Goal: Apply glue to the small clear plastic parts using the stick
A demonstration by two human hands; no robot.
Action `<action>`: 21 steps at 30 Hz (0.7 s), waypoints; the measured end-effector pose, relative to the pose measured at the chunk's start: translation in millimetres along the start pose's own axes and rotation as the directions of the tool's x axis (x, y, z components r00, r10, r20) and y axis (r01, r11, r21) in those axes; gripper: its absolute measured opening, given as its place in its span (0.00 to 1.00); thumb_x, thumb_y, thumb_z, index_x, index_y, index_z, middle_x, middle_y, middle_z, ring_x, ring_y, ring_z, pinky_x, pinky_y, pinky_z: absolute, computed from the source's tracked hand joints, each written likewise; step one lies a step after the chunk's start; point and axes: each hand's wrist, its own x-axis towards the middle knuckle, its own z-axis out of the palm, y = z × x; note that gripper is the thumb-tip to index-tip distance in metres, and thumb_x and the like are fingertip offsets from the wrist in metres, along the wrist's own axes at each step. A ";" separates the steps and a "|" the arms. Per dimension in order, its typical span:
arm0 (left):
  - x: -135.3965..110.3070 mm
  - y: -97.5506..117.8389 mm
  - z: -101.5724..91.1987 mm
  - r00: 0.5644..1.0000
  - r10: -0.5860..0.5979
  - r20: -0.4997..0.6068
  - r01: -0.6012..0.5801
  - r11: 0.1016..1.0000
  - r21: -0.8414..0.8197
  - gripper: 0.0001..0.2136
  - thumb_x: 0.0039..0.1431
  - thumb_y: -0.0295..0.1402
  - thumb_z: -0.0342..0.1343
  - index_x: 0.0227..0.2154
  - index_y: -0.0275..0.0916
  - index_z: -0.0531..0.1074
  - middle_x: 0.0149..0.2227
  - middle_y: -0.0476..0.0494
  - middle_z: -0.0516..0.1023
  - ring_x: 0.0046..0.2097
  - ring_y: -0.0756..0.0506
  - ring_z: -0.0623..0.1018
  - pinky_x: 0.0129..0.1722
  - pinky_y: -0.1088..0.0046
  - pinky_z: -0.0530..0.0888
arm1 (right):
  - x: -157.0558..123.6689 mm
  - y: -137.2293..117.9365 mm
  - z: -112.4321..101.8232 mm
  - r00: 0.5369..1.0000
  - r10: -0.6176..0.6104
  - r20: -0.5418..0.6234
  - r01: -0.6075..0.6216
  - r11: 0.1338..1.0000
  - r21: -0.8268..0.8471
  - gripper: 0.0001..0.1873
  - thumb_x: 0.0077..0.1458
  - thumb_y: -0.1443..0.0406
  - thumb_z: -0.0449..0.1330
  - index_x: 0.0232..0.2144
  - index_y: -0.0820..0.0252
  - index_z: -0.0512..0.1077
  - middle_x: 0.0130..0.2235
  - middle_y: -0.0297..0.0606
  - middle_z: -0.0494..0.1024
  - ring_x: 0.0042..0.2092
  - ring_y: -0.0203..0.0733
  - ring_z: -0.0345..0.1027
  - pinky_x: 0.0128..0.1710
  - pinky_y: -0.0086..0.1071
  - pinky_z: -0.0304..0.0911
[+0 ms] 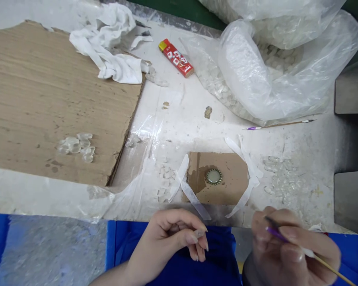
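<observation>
The left hand (170,242) pinches a small clear piece (199,233) between thumb and fingers, its grip closed lightly. The right hand (292,250) has its grip clenched on a thin brush (322,260) with a purple tip and wooden handle. Both hands sit just off the bench (179,119) edge, above blue cloth (217,254).

Ahead of them, a bottle cap (214,176) lies on a cardboard patch (235,171) edged by white strips (191,194). Clear pieces (282,176) lie to its right, and pale ones (164,178) to its left. Farther up are a second brush (280,125), a plastic bag (274,67) of pieces, a red box (176,57), a white cloth (107,51), and a cardboard sheet (47,99) holding more clear pieces (76,147).
</observation>
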 end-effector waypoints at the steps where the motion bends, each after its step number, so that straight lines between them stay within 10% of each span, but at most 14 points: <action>1: -0.2 -0.1 -0.4 1.000 0.001 0.006 -0.001 1.000 -0.012 0.15 0.50 0.45 0.77 0.27 0.38 0.86 0.22 0.45 0.85 0.21 0.50 0.82 0.23 0.80 0.79 | 2.1 2.7 -6.2 0.990 -0.072 -0.119 0.069 0.997 -0.027 0.06 0.67 0.62 0.63 0.41 0.51 0.81 0.28 0.35 0.78 0.24 0.42 0.69 0.15 0.33 0.59; 5: -3.1 -2.2 -1.9 1.000 -0.011 0.006 0.011 1.000 -0.008 0.10 0.52 0.43 0.77 0.30 0.42 0.88 0.24 0.45 0.87 0.23 0.50 0.83 0.26 0.81 0.80 | 11.4 16.4 -38.8 0.911 -0.338 -0.236 0.285 0.930 -0.232 0.12 0.70 0.60 0.60 0.47 0.57 0.82 0.33 0.39 0.83 0.28 0.47 0.78 0.16 0.35 0.63; 13: -6.7 -6.4 -6.0 0.999 -0.006 0.049 0.003 0.998 0.057 0.06 0.57 0.41 0.74 0.32 0.46 0.89 0.27 0.46 0.89 0.26 0.51 0.85 0.28 0.85 0.80 | 28.4 22.1 -82.5 0.905 -0.215 0.366 0.425 0.469 -0.775 0.09 0.63 0.74 0.64 0.41 0.56 0.76 0.40 0.45 0.85 0.36 0.47 0.78 0.33 0.38 0.73; 21: -2.2 -5.0 -0.8 0.995 0.027 0.094 -0.032 0.998 0.056 0.04 0.60 0.38 0.72 0.35 0.46 0.89 0.28 0.47 0.89 0.27 0.52 0.86 0.30 0.87 0.81 | 34.1 29.8 -80.3 0.871 -0.164 0.464 0.483 0.463 -0.743 0.11 0.66 0.76 0.58 0.44 0.57 0.74 0.38 0.43 0.82 0.36 0.45 0.76 0.34 0.35 0.73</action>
